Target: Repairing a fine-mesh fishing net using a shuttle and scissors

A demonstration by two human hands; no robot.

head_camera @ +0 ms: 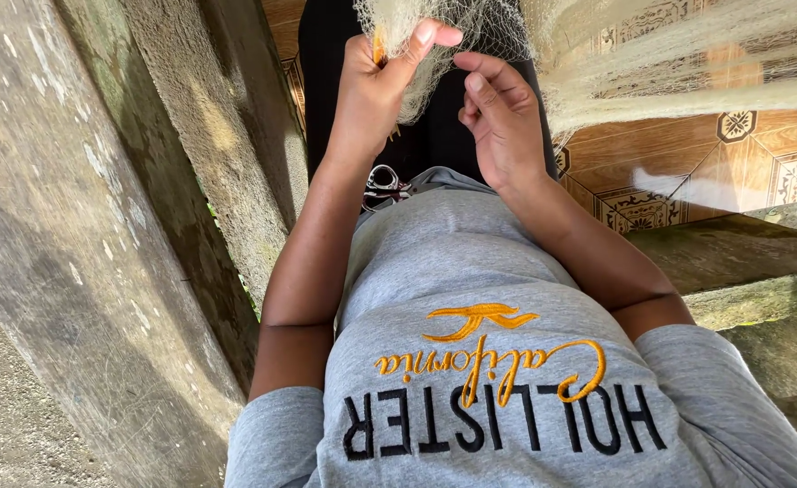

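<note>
Rough, weathered concrete steps [100,226], grey and pitted, slope away to the left of the hands, and more mossy slabs lie below the right forearm. Beyond the hands on the right runs a glossy tiled floor [733,163] of orange-brown squares with dark ornamental borders. A pale, fine-meshed fishing net [597,54] hangs in soft, gauzy folds over and behind the hands, bunching into thicker cream strands toward the right. The person wears a soft grey shirt [471,271] with stitched lettering and dark trousers under the net. The left hand [376,90] is closed, thumb and forefinger pinched over a slim orange netting needle [379,45] together with a fold of mesh. The right hand [498,117] is half curled beside it, fingertips bent inward and touching the net's thin threads; whether it actually grips them I cannot tell. Just below the left wrist, a small metal-and-red clasp [385,185] rests at the shirt's hem.
</note>
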